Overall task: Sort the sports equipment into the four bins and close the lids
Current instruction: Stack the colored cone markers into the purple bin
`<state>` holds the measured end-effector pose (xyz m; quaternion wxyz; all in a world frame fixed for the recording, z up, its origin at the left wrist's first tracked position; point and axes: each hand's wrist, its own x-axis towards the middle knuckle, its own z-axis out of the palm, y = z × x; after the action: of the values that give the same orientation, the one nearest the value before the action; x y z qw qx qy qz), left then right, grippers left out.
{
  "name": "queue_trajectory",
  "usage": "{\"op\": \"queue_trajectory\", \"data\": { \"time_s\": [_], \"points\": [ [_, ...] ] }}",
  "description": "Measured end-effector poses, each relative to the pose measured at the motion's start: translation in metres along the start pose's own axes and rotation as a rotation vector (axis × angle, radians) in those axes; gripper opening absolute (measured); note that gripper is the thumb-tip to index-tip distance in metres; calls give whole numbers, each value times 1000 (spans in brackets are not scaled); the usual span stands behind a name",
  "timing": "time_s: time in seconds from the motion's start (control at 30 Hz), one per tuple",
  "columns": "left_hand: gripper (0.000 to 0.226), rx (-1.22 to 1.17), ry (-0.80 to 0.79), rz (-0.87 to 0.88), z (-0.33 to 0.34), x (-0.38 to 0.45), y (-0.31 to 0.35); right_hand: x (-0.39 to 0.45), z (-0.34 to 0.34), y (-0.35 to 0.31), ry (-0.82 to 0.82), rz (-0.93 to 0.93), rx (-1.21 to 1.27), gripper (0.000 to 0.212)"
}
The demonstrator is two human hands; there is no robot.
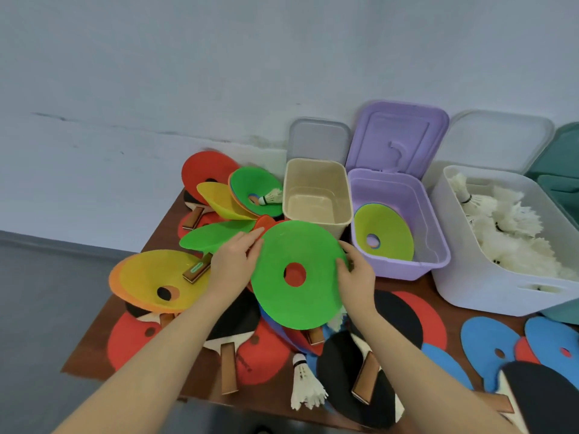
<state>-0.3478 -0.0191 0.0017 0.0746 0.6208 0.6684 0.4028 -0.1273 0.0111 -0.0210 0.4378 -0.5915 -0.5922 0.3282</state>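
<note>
Both hands on green cone [297,274], just left of purple bin [398,227]: left hand [233,264] and right hand [355,274] pinch opposite rims. Risk: thin rim slips, or cone snags beige bin [316,195] during transfer.

The teal bin [564,170] was mostly chopped off by the right edge, so no idea what was in it. The black paddle [545,399] bottom right ran out of frame too. Several paddles were buried under the green disc [300,296], only handles poking out.
</note>
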Motion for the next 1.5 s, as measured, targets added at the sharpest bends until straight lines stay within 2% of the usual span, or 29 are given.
{"op": "queue_trajectory", "data": {
  "time_s": [0.1,0.2,0.33,0.43,0.57,0.83,0.97,1.13,1.37,1.5],
  "points": [
    [30,6,-68,-33,0,0,-16,1,19,5,-21,12,-76,33],
    [29,-35,-61,-51,-1,-1,-27,-2,30,14,-13,26,-198,30],
    [27,-154,-13,-64,-8,6,-28,-3,34,17,-63,44,-136,35],
    [27,-202,-4,-72,-13,17,-26,3,32,9,-36,33,-97,41],
    [28,-243,-6,6,-14,32,-20,9,22,-9,-31,-48,-38,41],
    [30,-133,40,237,24,72,11,49,-26,-29,192,-142,-51,36],
    [35,-95,32,303,61,98,39,78,-63,-22,228,-141,-70,34],
    [30,-47,3,335,115,133,88,129,-117,-2,238,-183,-193,35],
    [27,93,-139,293,181,174,138,198,-148,36,191,-182,-493,40],
    [36,338,-394,241,206,180,133,210,-140,59,106,-97,-641,35]
  ]
}}
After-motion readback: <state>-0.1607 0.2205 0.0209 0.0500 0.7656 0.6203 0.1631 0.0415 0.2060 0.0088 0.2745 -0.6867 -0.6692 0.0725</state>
